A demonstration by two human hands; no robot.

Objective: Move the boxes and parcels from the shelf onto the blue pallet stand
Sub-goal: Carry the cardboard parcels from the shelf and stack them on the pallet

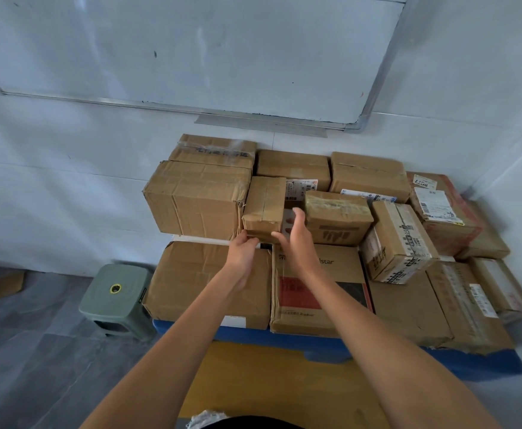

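Note:
A small brown cardboard box [264,205] sits in the upper layer of a stack of boxes on the blue pallet stand [331,348]. My left hand [241,253] grips its lower front left edge, fingers curled under it. My right hand [293,239] lies with straight fingers against the box's right side, in the gap next to a taped box [337,216], thumb at the front bottom corner. The small box stands between a large box [196,201] on its left and that taped box. Below it lie flat cartons, one with a red print [318,292].
Several more parcels with labels fill the pallet's right half, one tilted [397,241]. A green plastic stool [114,300] stands left of the pallet. A yellow surface [269,379] lies in front of it. A whiteboard [191,51] hangs on the wall behind.

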